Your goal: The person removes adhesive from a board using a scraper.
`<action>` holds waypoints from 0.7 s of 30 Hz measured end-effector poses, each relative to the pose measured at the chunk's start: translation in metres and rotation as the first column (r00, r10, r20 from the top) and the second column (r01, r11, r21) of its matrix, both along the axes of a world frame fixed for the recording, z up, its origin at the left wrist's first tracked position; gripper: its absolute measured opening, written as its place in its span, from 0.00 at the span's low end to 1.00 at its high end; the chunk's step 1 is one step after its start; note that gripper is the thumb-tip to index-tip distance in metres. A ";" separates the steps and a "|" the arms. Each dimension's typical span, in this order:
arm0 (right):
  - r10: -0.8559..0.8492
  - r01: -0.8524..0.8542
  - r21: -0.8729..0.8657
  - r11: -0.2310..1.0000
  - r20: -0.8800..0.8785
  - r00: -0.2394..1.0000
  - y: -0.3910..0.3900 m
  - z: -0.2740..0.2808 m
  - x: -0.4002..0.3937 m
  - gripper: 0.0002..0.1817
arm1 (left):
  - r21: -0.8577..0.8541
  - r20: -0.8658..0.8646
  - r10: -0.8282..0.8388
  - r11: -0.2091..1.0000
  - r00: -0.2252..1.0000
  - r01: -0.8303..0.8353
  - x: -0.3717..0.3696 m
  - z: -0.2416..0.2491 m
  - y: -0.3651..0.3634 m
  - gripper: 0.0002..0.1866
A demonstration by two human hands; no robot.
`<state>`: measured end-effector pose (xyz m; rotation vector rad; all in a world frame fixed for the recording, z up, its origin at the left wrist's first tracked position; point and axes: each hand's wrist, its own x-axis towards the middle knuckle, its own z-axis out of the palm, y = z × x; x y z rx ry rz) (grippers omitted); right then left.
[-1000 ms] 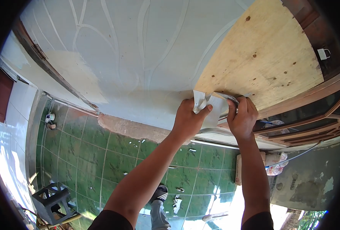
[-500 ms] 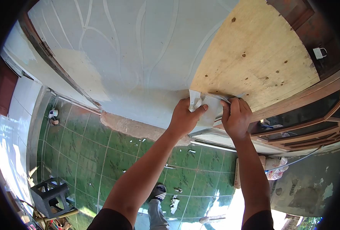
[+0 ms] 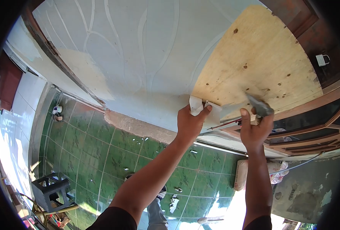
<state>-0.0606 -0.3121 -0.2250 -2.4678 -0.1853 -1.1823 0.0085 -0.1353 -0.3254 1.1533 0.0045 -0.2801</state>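
Observation:
Grey wallpaper (image 3: 139, 57) with pale curved lines covers much of the wooden panel, and bare plywood (image 3: 250, 57) with dark knots shows at the right. At the lower border between the two, my left hand (image 3: 191, 122) is closed on a loose, curled wallpaper flap (image 3: 197, 104), its white underside showing. To the right, my right hand (image 3: 256, 128) is apart from the flap. Its fingers are closed on a grey torn piece (image 3: 259, 105), blurred by motion, which looks like wallpaper; its thumb stands up.
Below lies a green tiled floor (image 3: 118, 161) with white scraps (image 3: 174, 203). A black plastic stool (image 3: 52, 191) stands lower left. Wood-framed glass (image 3: 308, 122) adjoins the panel at right, with a padlock (image 3: 322, 60) above. Sacks (image 3: 241, 174) stand below my right forearm.
My right hand has moved right, away from the flap, with a grey torn piece in its fingers. My left hand keeps hold of the flap at nearly the same spot.

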 end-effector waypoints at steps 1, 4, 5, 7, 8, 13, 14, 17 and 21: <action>-0.026 0.017 0.108 0.994 0.082 0.996 0.002 0.012 0.003 0.24 | -0.047 -0.061 -0.010 0.999 0.998 0.007 -0.001 0.002 0.000 0.17; -0.037 -0.005 0.386 0.923 0.101 0.994 0.007 0.046 0.003 0.24 | -0.174 -0.075 0.004 0.985 0.997 -0.017 -0.008 0.006 -0.001 0.22; -0.029 -0.010 0.394 0.919 0.092 0.995 0.008 0.051 0.001 0.24 | -0.163 -0.058 -0.016 0.987 0.998 0.006 -0.011 0.009 0.002 0.25; -0.014 -0.020 0.410 0.912 0.078 0.997 0.007 0.056 -0.004 0.24 | -0.141 -0.021 -0.057 0.989 0.998 0.054 -0.018 0.015 0.008 0.32; -0.016 -0.023 0.441 0.897 0.085 0.996 0.006 0.056 -0.005 0.24 | -0.063 0.010 -0.017 0.998 1.000 0.018 -0.023 0.012 0.010 0.34; 0.030 -0.131 0.462 0.877 0.220 0.975 -0.004 0.070 -0.007 0.24 | 0.224 -0.011 0.308 0.928 0.951 -0.297 -0.024 0.006 0.017 0.39; 0.006 -0.125 0.468 0.875 0.247 0.969 -0.005 0.079 -0.007 0.22 | 0.388 0.154 0.334 0.845 0.930 -0.368 -0.021 0.005 0.015 0.35; -0.102 -0.077 0.508 0.858 0.315 0.944 -0.005 0.114 -0.008 0.16 | 0.572 0.494 0.293 0.600 0.819 -0.559 -0.017 0.012 0.010 0.21; -0.102 -0.076 0.454 0.888 0.355 0.929 -0.028 0.142 -0.006 0.19 | 0.454 0.494 0.489 0.561 0.719 -0.692 -0.018 0.032 0.005 0.16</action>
